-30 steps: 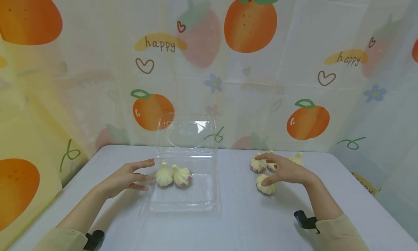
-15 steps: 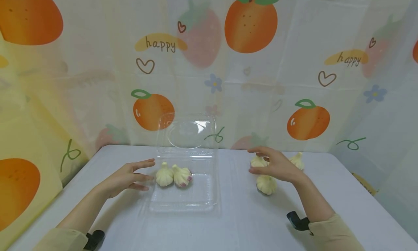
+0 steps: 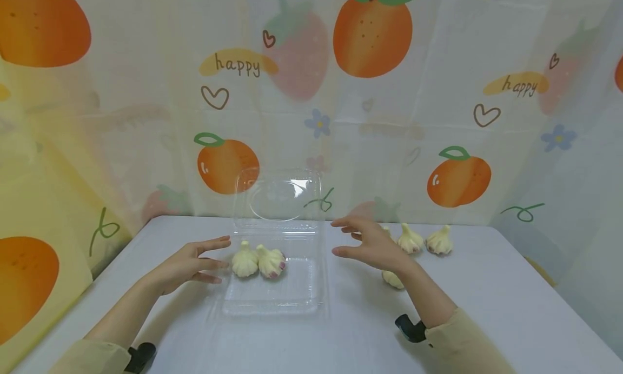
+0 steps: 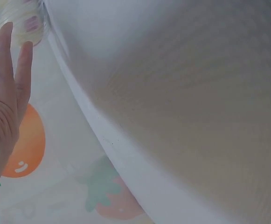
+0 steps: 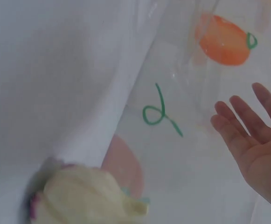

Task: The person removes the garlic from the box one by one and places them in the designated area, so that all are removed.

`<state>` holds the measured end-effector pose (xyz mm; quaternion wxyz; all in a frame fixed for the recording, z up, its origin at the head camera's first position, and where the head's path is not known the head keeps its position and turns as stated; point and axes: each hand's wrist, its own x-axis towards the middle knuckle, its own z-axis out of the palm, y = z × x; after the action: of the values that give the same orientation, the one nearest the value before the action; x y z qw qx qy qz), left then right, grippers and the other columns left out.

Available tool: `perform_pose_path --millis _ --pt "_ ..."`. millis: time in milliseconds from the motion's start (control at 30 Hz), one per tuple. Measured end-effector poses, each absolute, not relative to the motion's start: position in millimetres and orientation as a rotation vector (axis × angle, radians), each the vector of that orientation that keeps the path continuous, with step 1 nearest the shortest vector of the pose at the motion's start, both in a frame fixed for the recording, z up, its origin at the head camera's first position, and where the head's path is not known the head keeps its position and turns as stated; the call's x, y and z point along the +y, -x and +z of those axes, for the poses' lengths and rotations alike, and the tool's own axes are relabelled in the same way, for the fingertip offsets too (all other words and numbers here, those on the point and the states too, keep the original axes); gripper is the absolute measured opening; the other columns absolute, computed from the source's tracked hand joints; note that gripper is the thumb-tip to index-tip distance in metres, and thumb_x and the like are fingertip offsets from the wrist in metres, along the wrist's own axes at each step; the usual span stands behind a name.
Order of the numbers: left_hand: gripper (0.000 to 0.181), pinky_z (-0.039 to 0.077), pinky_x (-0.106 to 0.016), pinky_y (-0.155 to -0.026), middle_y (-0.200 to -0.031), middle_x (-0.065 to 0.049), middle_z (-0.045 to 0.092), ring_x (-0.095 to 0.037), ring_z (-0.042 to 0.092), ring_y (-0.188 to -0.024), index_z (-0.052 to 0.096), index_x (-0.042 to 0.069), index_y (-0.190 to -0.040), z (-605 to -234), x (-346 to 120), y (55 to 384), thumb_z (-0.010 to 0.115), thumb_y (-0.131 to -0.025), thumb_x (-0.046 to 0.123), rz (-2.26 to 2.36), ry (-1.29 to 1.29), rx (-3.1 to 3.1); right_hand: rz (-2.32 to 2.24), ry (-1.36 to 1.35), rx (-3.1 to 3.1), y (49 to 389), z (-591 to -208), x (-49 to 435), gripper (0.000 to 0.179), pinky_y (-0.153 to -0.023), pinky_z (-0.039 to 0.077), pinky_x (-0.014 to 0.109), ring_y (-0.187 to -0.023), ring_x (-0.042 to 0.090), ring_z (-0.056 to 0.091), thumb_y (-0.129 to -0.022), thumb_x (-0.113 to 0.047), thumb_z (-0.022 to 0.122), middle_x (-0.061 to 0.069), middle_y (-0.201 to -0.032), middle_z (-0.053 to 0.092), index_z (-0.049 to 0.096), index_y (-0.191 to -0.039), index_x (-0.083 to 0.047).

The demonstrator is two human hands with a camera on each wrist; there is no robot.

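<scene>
Two garlic bulbs (image 3: 258,261) sit side by side at the left of a clear plastic clamshell box (image 3: 292,312), whose lid (image 3: 276,196) stands up behind it. My left hand (image 3: 187,264), fingers spread and holding nothing, reaches to the box's left edge beside the bulbs. Just right of the box my right hand (image 3: 372,244) is in the air with extended fingers and a bare palm, as the right wrist view confirms. Behind it and to its right lie several more garlic bulbs (image 3: 439,240); the forearm and hand partly cover two, including a nearer bulb (image 3: 391,280).
A white cloth covers the table (image 3: 272,347). Behind it hangs a fruit-printed curtain (image 3: 404,114), with more curtain on both sides. A black wrist camera (image 3: 410,328) juts from the right sleeve, another camera (image 3: 141,356) from the left. One bulb (image 5: 79,196) looms close in the right wrist view.
My right hand has moved left from above the loose garlic bulbs toward the box, uncovering the two bulbs at the back right. The left hand and the boxed bulbs have stayed put.
</scene>
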<state>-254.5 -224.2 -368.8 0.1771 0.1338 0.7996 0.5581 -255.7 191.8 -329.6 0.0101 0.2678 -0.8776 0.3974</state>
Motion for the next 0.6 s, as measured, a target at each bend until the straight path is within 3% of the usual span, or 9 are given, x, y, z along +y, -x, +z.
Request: perform_pose_path --millis 467,600 --pt "0.073 0.063 -0.038 -0.09 -0.168 -0.012 0.011 -0.044 0.027 -0.147 0.03 0.0 -0.154 -368 -223 254 0.067 -0.093 0.016 1.579 -0.362 2.259 1.366 -0.904 -2.725 264 -341 134 0.05 -0.113 0.049 0.042 -0.129 0.025 0.056 -0.085 -0.025 0.078 -0.002 -0.139 0.059 0.06 -0.131 -0.021" --pt "0.073 0.063 -0.039 -0.09 -0.168 -0.012 0.011 -0.044 0.027 -0.147 0.03 0.0 -0.154 -367 -223 253 0.067 -0.093 0.016 1.58 -0.357 2.259 1.376 -0.931 -2.696 264 -344 120 0.05 -0.111 0.05 0.043 -0.127 0.026 0.058 -0.085 -0.025 0.077 0.001 -0.138 0.06 0.06 -0.131 -0.017"
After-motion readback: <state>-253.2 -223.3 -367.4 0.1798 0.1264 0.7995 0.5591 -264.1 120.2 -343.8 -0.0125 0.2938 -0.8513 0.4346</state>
